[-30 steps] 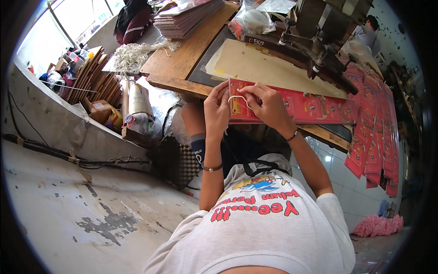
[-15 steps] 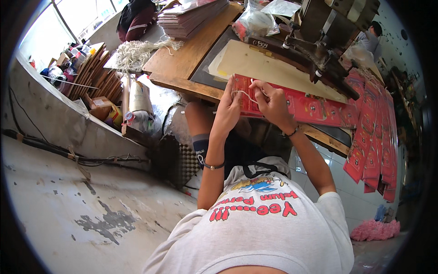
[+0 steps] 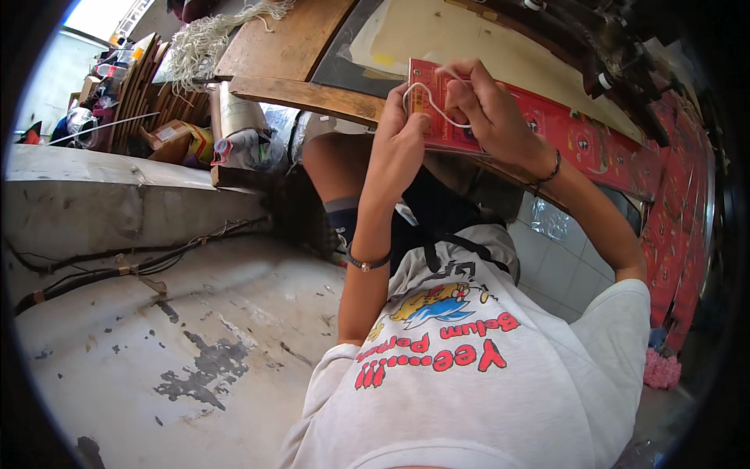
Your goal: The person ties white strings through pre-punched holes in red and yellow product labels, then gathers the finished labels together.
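A long red printed strip (image 3: 582,144) lies along the front of the work table, with a small hole at its left corner. My left hand (image 3: 401,144) grips the strip's left end, thumb in front and the other fingers partly hidden. A white string (image 3: 434,104) curves across the strip's face from the left hand's fingers towards my right hand (image 3: 500,117). The right hand is closed over the strip with bent fingers, pinching the string; its exact hold is partly hidden and slightly blurred.
Behind the strip lies a cream board (image 3: 469,47) beneath a dark machine (image 3: 617,39). More red strips (image 3: 673,242) hang at the right. White strings (image 3: 199,47) are heaped at the far left, above stacked wooden boards (image 3: 148,86). Black cables (image 3: 117,271) run along the left wall.
The view has shifted, so table and hands appear higher and larger. My right hand has turned and closed more over the strip, and the string now bows in a wider curve between the hands.
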Demonstrator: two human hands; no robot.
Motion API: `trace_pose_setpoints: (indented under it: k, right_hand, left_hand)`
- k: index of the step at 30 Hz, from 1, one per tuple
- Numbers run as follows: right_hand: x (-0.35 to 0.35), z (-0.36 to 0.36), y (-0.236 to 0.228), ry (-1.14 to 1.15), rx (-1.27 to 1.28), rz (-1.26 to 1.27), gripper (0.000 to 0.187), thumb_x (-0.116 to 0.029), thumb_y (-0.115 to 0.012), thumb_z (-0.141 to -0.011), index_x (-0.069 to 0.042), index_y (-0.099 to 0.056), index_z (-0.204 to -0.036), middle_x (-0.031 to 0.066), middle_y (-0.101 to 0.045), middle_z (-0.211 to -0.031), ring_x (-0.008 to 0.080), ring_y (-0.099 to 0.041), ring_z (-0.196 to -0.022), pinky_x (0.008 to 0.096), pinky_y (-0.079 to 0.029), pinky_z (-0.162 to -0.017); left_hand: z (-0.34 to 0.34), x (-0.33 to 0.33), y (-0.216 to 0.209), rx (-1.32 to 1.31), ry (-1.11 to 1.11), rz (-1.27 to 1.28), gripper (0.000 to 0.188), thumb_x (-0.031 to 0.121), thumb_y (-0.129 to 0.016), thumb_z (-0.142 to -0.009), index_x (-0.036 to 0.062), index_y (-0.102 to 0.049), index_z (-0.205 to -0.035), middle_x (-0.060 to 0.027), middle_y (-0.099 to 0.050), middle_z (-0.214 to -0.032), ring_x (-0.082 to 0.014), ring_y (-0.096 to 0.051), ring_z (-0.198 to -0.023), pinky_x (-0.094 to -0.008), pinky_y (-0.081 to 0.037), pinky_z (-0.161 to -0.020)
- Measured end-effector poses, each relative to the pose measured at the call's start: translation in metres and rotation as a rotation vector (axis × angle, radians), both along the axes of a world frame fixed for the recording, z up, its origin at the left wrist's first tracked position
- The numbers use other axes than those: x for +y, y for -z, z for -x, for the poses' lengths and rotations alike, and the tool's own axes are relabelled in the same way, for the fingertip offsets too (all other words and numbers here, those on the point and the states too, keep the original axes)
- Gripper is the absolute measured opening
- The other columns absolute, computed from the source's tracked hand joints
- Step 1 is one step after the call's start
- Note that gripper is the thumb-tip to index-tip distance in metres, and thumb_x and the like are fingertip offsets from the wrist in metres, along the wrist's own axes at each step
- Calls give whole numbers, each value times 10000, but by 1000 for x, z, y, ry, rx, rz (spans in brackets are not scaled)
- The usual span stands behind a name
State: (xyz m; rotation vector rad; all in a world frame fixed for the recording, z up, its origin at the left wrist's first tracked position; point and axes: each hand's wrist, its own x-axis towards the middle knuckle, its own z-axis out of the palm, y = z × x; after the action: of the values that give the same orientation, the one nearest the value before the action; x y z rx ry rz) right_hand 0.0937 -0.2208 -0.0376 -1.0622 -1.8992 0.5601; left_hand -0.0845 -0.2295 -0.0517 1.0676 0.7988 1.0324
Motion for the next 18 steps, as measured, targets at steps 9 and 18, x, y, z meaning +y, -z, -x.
trace_pose_setpoints:
  k: [9,18]
  right_hand:
    - [10,-5,-6,-87,-9,69,222,-195,-543,-1008,-9,-655,-1048,138,-693,-856,283,-655,-738,350,-507,-696]
    - [2,-19,-1,-174,359,523,266,-247,-459,-1062,-29,-594,-994,-12,-531,-694,23,-389,-561,221,-315,-493]
  left_hand:
    - [23,-16,-11,102,76,27,634,-3,-650,-912,-60,-349,-1467,-70,-630,-1121,-82,-605,-843,-221,-512,-676]
    - [21,-42,-7,-43,-177,267,218,173,-465,-1059,-3,-474,-1188,-53,-674,-919,-12,-351,-566,-189,-271,-487]
